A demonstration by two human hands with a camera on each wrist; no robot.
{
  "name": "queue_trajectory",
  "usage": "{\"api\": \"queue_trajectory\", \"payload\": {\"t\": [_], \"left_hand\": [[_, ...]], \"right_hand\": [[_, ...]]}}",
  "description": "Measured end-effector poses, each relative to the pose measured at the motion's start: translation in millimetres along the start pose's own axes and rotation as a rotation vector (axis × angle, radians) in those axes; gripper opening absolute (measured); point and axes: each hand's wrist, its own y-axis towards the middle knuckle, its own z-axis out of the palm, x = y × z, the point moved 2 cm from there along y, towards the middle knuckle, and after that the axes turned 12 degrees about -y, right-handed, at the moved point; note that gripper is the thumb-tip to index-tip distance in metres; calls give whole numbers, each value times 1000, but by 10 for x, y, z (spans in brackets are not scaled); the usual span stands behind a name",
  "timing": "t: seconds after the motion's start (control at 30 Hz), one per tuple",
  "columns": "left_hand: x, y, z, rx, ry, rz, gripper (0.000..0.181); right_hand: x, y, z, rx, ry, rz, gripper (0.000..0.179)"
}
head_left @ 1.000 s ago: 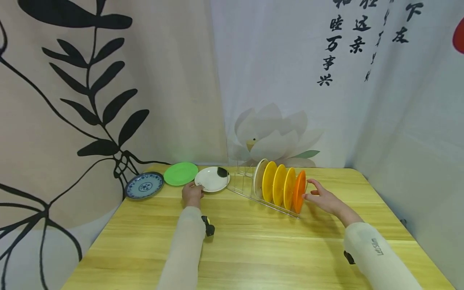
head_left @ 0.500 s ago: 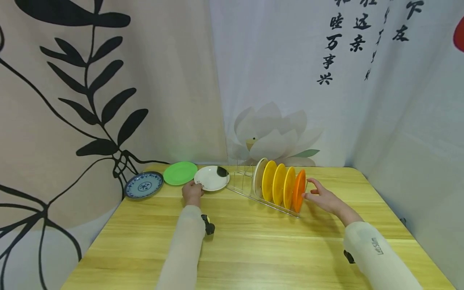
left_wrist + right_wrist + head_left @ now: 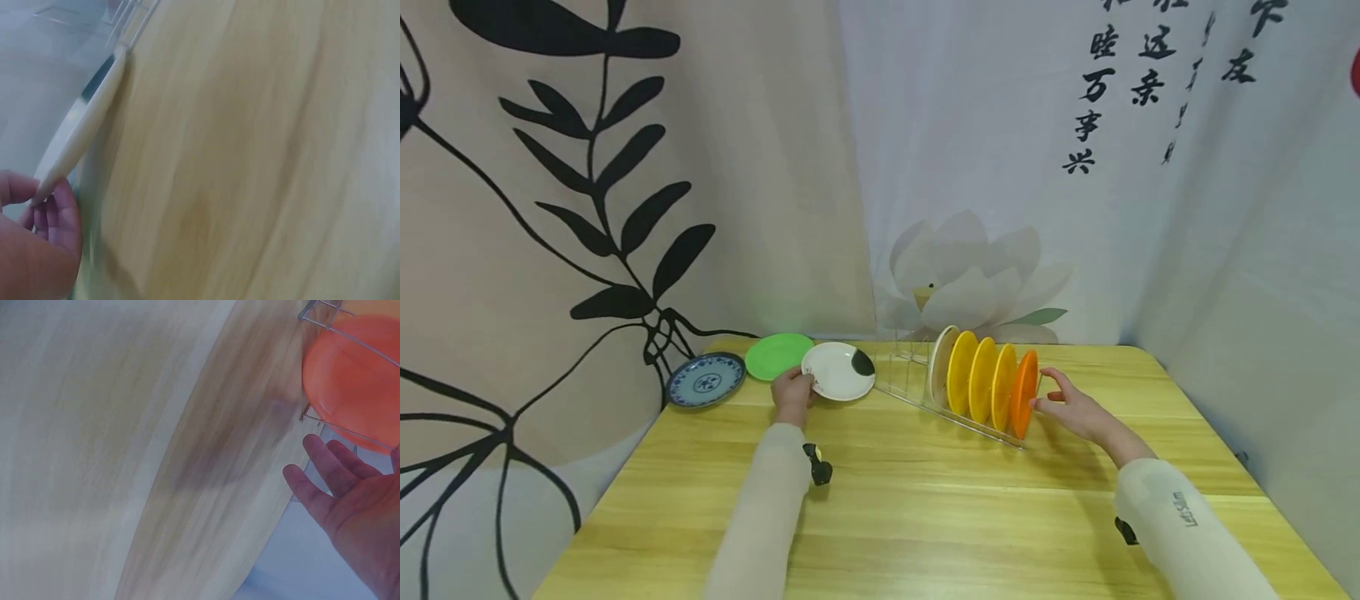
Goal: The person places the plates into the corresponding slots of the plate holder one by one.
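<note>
My left hand (image 3: pixel 792 396) pinches the near-left rim of a white plate (image 3: pixel 837 371) with a black patch. In the left wrist view this plate (image 3: pixel 84 122) is tilted, its near edge raised off the table, with thumb above and fingers beneath. At the right end of a wire dish rack (image 3: pixel 951 418) is my right hand (image 3: pixel 1078 415), beside an orange plate (image 3: pixel 1024 396). The right wrist view shows its fingers (image 3: pixel 322 459) spread and relaxed near the rack wires; the thumb side is cut off. Yellow plates (image 3: pixel 981 382) and a cream plate (image 3: pixel 942 367) stand upright in the rack.
A green plate (image 3: pixel 778 357) and a blue patterned plate (image 3: pixel 706 380) lie left of my left hand along the table's back edge. The wooden table (image 3: pixel 925 508) meets a printed curtain (image 3: pixel 775 167) behind. The rack's left slots hold no plates.
My left hand has raised the near edge of the white plate, which was lying flat. The right hand holds its place by the rack; the head view has shifted slightly.
</note>
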Motion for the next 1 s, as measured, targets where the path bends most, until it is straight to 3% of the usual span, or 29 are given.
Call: {"api": "queue_trajectory", "payload": {"t": [0.23,0.6,0.83,1.0], "left_hand": [[-25,12,-115,51,16,-27,46],[-69,-106,-285,173,189,-96,53],[-119,-183,-346,231,178,-109,55],[-161,-211,-424,266,112,-128,61]], "right_hand": [[-36,11,1,-7,-4,0,79],[-46,29,17,-8,7,-13,80],[-14,-9,3,0,9,-17,82],[-17,-4,6,4,-2,-28,83]]}}
